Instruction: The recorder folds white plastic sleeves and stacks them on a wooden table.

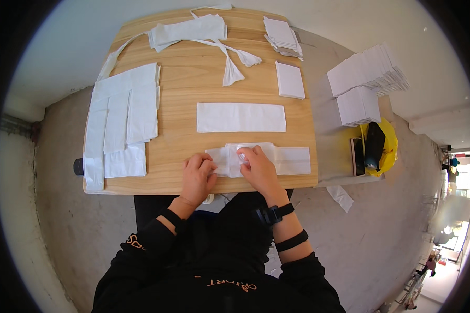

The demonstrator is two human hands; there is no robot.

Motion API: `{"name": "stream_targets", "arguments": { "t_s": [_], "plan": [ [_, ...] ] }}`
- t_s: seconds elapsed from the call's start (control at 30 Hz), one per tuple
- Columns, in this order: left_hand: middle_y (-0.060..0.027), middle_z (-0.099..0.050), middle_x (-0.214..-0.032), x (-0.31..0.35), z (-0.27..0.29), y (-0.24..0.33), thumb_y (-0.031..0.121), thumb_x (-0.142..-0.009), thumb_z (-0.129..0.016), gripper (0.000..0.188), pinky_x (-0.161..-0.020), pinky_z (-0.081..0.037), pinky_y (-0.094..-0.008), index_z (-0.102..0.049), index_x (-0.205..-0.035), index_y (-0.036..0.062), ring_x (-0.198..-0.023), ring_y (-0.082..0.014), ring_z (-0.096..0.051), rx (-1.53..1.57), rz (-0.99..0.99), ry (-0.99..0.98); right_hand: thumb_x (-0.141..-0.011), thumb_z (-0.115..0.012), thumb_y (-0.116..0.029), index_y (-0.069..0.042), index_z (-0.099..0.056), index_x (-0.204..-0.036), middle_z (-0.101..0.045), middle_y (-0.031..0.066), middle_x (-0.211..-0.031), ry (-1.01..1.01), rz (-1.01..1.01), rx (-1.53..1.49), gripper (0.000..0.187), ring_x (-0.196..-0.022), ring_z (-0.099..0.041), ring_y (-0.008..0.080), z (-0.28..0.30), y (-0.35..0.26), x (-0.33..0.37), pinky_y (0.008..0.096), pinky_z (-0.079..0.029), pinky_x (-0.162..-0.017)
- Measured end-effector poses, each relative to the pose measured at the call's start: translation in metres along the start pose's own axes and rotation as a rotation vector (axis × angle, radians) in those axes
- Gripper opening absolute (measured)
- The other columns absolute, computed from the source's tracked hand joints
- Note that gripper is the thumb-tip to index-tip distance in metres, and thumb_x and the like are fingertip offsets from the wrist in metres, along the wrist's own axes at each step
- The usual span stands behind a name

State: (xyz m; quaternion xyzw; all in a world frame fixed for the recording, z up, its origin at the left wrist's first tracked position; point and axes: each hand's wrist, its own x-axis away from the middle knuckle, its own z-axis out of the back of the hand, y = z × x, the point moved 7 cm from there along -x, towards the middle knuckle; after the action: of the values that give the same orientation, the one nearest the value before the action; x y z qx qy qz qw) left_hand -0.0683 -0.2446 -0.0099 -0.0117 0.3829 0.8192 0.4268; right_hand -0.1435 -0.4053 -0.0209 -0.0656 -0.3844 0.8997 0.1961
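At the table's near edge lies a long flat white plastic bag (293, 160), with a squarish white packet (250, 146) across its middle. My right hand (258, 169) rests on the packet with thumb and fingers drawn together on its film, a glossy fold showing by the fingertips. My left hand (197, 176) is curled at the left end of the long bag, fingertips closed on its edge. Just beyond lies another flat white bag (241, 117), which neither hand touches.
Overlapping white bags (125, 115) cover the wooden table's left side, and more bags (188, 31) with twisted strips lie at the back. White boxes (290, 80) and a stack of flat white pieces (283, 36) stand back right. Beyond are box stacks (368, 68), a phone (357, 156) and a yellow bag (387, 151).
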Motion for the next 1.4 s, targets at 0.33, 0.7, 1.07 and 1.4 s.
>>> {"name": "stream_targets", "arguments": {
  "t_s": [0.33, 0.7, 1.07, 1.4],
  "plan": [
    [-0.0188, -0.059, -0.087, 0.017, 0.030, -0.037, 0.015, -0.083, -0.065, 0.022, -0.067, -0.047, -0.0407, -0.059, -0.092, -0.0043, -0.075, -0.0345, -0.058, 0.134, 0.523, -0.083, -0.072, -0.072, -0.012, -0.015, -0.059, -0.116, -0.052, 0.0101, -0.092, -0.027, 0.027, 0.009, 0.046, -0.084, -0.058, 0.0305, 0.003, -0.004, 0.002, 0.0399, -0.049, -0.072],
    [0.0027, -0.053, -0.069, 0.028, 0.030, -0.069, 0.017, -0.089, -0.066, 0.018, -0.059, -0.039, -0.0215, -0.060, -0.088, -0.0001, -0.064, -0.0045, -0.045, 0.500, 0.703, -0.026, -0.066, -0.081, -0.022, -0.012, -0.058, -0.124, -0.050, 0.0097, -0.095, -0.043, 0.105, 0.141, 0.063, -0.089, -0.056, 0.0276, 0.002, -0.015, 0.004, 0.0372, -0.048, -0.075],
    [-0.0047, -0.059, -0.079, -0.017, 0.016, 0.027, 0.009, -0.087, -0.066, 0.012, -0.066, -0.048, -0.0270, -0.058, -0.092, 0.0022, -0.072, -0.0139, -0.061, 0.498, 0.436, -0.070, -0.086, -0.069, -0.025, -0.005, -0.058, -0.123, -0.059, 0.0062, -0.100, 0.082, -0.159, -0.369, 0.044, -0.085, -0.060, 0.0162, 0.009, 0.009, 0.010, 0.0305, -0.048, -0.076],
    [-0.0124, -0.059, -0.105, -0.020, -0.039, 0.072, 0.013, -0.083, -0.067, 0.025, -0.074, -0.052, -0.0412, -0.057, -0.105, 0.0044, -0.088, -0.0339, -0.062, 0.334, 0.099, -0.249, -0.090, -0.065, -0.028, 0.000, -0.051, -0.127, -0.063, 0.0109, -0.105, 0.098, -0.363, -0.710, 0.049, -0.089, -0.062, 0.0184, 0.010, 0.038, 0.023, 0.0313, -0.050, -0.079]
  ]
}}
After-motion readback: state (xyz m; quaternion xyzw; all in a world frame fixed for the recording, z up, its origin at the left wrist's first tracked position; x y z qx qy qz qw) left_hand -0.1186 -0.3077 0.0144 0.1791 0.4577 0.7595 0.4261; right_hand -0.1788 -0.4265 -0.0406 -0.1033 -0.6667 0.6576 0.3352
